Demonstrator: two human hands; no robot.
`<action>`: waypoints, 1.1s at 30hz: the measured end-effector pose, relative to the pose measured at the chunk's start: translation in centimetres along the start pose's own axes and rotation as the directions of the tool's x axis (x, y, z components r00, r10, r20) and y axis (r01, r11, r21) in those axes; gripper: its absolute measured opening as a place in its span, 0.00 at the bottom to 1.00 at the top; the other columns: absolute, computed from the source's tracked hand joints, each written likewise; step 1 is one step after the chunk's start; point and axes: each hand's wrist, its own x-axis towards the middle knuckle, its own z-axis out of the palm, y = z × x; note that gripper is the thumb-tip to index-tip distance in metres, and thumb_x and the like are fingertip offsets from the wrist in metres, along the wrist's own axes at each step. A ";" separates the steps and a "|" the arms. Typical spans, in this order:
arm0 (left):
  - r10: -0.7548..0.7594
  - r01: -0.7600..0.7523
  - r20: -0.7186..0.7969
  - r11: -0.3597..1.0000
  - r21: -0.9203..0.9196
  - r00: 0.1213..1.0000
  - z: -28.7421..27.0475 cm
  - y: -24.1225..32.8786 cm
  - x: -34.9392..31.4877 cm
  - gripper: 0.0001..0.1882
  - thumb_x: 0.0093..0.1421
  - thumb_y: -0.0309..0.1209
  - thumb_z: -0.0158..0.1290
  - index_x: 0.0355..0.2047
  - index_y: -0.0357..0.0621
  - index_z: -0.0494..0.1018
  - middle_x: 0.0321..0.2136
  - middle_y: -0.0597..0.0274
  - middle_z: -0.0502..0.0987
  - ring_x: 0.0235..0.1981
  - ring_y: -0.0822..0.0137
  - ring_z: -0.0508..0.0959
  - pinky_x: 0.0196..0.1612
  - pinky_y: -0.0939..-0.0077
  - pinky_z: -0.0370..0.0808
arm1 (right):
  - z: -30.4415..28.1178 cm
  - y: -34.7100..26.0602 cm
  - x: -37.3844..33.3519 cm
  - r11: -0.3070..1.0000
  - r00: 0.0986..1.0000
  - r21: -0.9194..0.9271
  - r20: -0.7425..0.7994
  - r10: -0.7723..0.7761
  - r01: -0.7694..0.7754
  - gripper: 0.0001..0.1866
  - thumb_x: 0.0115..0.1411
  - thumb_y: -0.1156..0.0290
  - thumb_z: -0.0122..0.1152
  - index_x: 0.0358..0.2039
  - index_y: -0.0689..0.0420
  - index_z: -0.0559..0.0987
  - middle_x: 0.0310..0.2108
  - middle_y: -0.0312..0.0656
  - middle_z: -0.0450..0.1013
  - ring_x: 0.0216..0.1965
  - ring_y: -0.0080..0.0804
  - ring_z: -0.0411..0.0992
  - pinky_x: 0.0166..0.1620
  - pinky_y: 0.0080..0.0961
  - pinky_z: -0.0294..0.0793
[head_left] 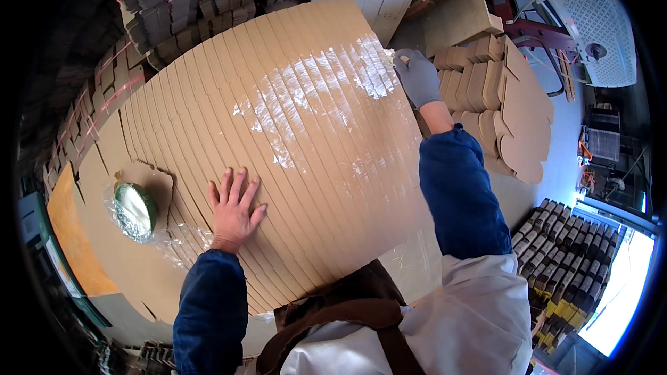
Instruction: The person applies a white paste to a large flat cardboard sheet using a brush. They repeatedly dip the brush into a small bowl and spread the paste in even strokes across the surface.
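Note:
Overlapping brown cardboard sheets [187, 118] lie fanned out in front of me, their edges in a row of narrow steps. White, wet-looking smears [306, 87] run across the far and right part of them. My left hand [235, 210] is bare and rests flat on the near part of the sheets, fingers spread. My right hand [418, 80], in a grey glove, is at the sheets' far right edge beside the smears. Its fingers are closed, and what they hold is hidden. A round green-rimmed container [135, 212], whitish inside and wrapped in clear film, sits on cardboard at the left.
Tall stacks of cardboard [187, 0] stand behind the sheets. Further cut cardboard pieces [486, 97] are piled to the right. Bundled dark stacks [566, 257] stand at the lower right, near a bright opening [622, 292]. A perforated light panel [590, 28] is at the far right.

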 end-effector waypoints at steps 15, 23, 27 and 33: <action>0.013 -0.012 -0.021 0.998 0.060 1.000 0.1 0.2 -0.1 0.32 0.59 0.50 0.53 0.63 0.57 0.65 0.68 0.61 0.58 0.70 0.50 0.51 0.67 0.36 0.44 | -3.5 1.5 -9.7 0.971 0.972 0.047 0.057 0.230 -0.232 0.10 0.62 0.61 0.56 0.42 0.48 0.80 0.44 0.45 0.76 0.41 0.51 0.75 0.44 0.42 0.75; 0.031 -0.029 -0.025 0.997 0.074 0.999 0.2 0.3 -0.2 0.32 0.59 0.49 0.52 0.63 0.53 0.65 0.67 0.58 0.58 0.70 0.49 0.51 0.67 0.39 0.43 | -4.6 3.6 -14.0 0.957 0.964 0.113 0.049 0.262 -0.266 0.10 0.62 0.61 0.58 0.42 0.47 0.80 0.43 0.44 0.76 0.43 0.50 0.75 0.44 0.40 0.74; 0.031 -0.029 -0.029 0.995 0.092 0.999 0.3 0.3 0.2 0.32 0.60 0.48 0.52 0.63 0.53 0.65 0.68 0.58 0.57 0.71 0.50 0.51 0.68 0.40 0.43 | -4.8 2.8 -17.1 0.964 0.973 0.130 0.060 0.224 -0.230 0.11 0.61 0.62 0.59 0.41 0.50 0.81 0.41 0.47 0.77 0.41 0.51 0.76 0.43 0.40 0.75; 0.039 -0.035 -0.039 0.994 0.102 0.998 0.5 0.2 -0.1 0.32 0.60 0.50 0.52 0.63 0.55 0.65 0.68 0.60 0.58 0.70 0.51 0.51 0.68 0.40 0.43 | -6.4 3.6 -19.9 0.936 0.960 0.218 0.033 0.277 -0.277 0.10 0.61 0.63 0.59 0.39 0.52 0.81 0.38 0.48 0.78 0.39 0.52 0.76 0.43 0.39 0.75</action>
